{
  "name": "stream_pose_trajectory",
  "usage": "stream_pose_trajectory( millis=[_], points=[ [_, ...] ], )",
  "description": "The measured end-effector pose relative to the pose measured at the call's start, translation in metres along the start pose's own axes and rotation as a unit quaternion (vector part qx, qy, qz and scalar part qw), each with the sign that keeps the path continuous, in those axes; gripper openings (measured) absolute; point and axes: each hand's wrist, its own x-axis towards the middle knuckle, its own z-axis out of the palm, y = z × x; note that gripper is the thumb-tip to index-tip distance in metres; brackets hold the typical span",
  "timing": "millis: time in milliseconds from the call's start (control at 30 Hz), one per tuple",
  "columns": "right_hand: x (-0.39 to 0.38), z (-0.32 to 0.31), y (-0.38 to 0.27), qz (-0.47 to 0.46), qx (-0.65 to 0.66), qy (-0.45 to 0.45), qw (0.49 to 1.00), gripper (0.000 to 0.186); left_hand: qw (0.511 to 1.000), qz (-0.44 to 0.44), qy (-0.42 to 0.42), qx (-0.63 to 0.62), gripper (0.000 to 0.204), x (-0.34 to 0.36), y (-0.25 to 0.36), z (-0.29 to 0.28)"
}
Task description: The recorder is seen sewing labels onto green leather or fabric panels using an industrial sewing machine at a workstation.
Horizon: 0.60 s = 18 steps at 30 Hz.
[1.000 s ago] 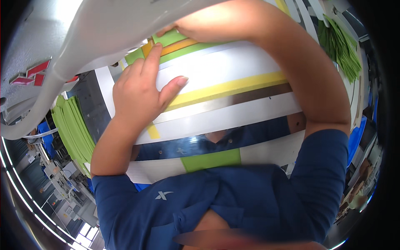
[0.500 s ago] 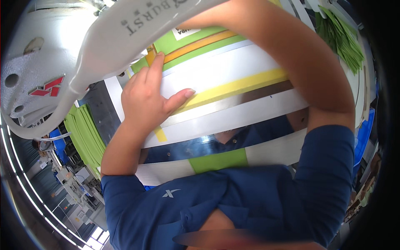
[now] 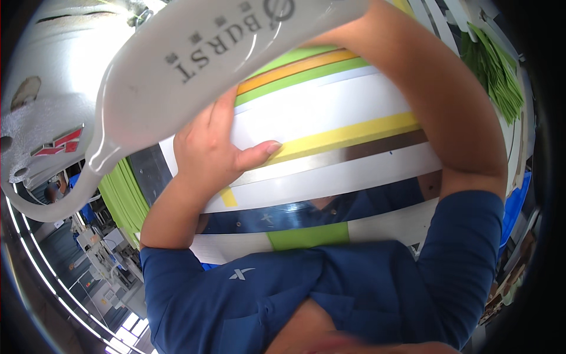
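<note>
My left hand (image 3: 212,141) lies open on a white board (image 3: 318,97) with yellow tape strips (image 3: 348,128), its thumb out sideways and its fingertips partly hidden under a pale grey machine housing (image 3: 171,65). Beyond the board run green fabric (image 3: 277,61) and an orange strip (image 3: 300,68), also partly covered. My right hand (image 3: 342,32) reaches from the right to the far edge of these layers, mostly behind the housing; I cannot see its fingers or what they hold. Below, a shiny metal strip (image 3: 283,217) crosses the work in front of my body.
Stacked green fabric pieces (image 3: 121,197) lie at the left, another bundle (image 3: 492,76) at the upper right. A blue bin (image 3: 514,206) is at the right. Machinery (image 3: 103,265) and a person (image 3: 56,192) are in the background at far left.
The housing now covers more of both hands and the green layers, as the view has shifted. My left hand appears slightly lower and farther right in the picture, still open.
</note>
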Motion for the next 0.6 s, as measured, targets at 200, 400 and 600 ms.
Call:
stream_pose_trajectory(
  millis=[200,400,600],
  points=[
    [0.002,0.004,0.0,0.054,0.019,-0.028,0.998,0.045,1.0,0.006,0.0,0.008,0.099,-0.001,0.002,-0.001],
    [-0.004,0.024,-0.033,0.065,-0.423,-0.062,0.901,0.042,0.997,-0.023,-0.069,0.039,0.096,-0.015,0.02,-0.023],
    [0.002,0.01,-0.028,0.06,-0.652,-0.117,0.747,0.039,0.993,0.077,-0.055,-0.063,0.094,-0.005,0.069,-0.024]
  ],
)
